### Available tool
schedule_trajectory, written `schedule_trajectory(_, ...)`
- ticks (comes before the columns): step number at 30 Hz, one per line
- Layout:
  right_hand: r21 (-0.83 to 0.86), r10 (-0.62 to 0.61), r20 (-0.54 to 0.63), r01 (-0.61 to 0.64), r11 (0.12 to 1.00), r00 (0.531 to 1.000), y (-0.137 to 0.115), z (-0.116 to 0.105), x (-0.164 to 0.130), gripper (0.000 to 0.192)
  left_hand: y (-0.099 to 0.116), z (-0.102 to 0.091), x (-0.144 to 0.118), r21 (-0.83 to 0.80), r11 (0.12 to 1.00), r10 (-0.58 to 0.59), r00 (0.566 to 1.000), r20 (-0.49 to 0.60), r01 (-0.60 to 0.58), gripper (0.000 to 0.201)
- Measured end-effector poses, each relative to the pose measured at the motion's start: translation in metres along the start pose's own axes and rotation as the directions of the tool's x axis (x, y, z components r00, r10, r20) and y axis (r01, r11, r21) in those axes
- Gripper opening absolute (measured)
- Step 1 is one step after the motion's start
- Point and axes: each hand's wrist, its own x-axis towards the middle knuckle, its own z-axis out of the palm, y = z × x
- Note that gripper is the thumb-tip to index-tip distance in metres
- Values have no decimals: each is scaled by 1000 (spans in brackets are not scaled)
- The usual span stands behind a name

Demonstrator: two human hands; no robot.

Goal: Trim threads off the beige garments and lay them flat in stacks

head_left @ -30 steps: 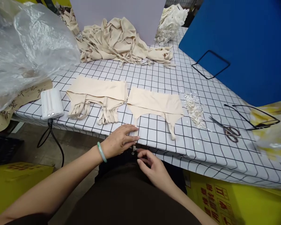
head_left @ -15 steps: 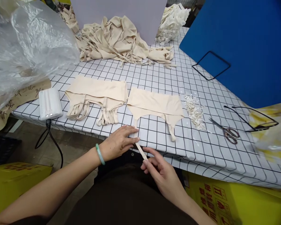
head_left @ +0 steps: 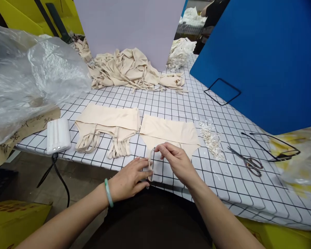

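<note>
A beige garter belt (head_left: pixel 168 128) lies flat on the checked cloth in front of me. One narrow strap (head_left: pixel 150 177) of it is doubled back in a loop near the table's front edge. My right hand (head_left: pixel 178 162) pinches the strap's end between thumb and forefinger, close to the belt's lower edge, and covers part of the belt. My left hand (head_left: pixel 131 177), with a green bangle on the wrist, rests its outstretched fingers on the looped strap. To the left lies a stack of similar garter belts (head_left: pixel 109 116) with several straps hanging down.
Scissors (head_left: pixel 248 162) and eyeglasses (head_left: pixel 274 148) lie at right, beside white scraps (head_left: pixel 211 140). A beige fabric heap (head_left: pixel 126 67) is at the back. A white power bank (head_left: pixel 58 136) and plastic bag (head_left: pixel 41 76) lie left. A blue board (head_left: pixel 269 62) stands right.
My right hand has moved up from below the table edge to the belt's lower edge, folding the strap back. My left hand stays on the strap. The view has tilted up.
</note>
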Motion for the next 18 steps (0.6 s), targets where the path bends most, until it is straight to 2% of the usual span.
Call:
schedule_trajectory(3, -19, -25, 62, 26, 999, 998, 0, 4, 11, 39, -1, -14, 12, -136, 982, -155, 969, -193, 130, 30)
schedule_trajectory(5, -7, -17, 41, 17, 1000, 999, 3, 4, 13, 37, -3, -23, 21, -177, 961, -252, 934, -252, 212, 26)
schedule_trajectory(9, -212, -58, -137, 28, 977, 989, 15, -6, 11, 24, -12, -27, 30, -177, 951, -296, 913, -280, 254, 19)
schedule_trajectory(12, -405, -115, -128, 54, 913, 985, 23, -12, 7, 17, -16, -23, 28, -196, 940, -329, 893, -307, 279, 18)
schedule_trajectory(15, -534, -155, -118, 69, 843, 981, 26, -7, 7, 14, -16, -19, 27, -233, 932, -344, 881, -324, 278, 16)
schedule_trajectory(18, -704, -207, -58, 107, 702, 977, 29, 5, 7, 15, -11, -18, 32, -295, 909, -382, 873, -304, 295, 16)
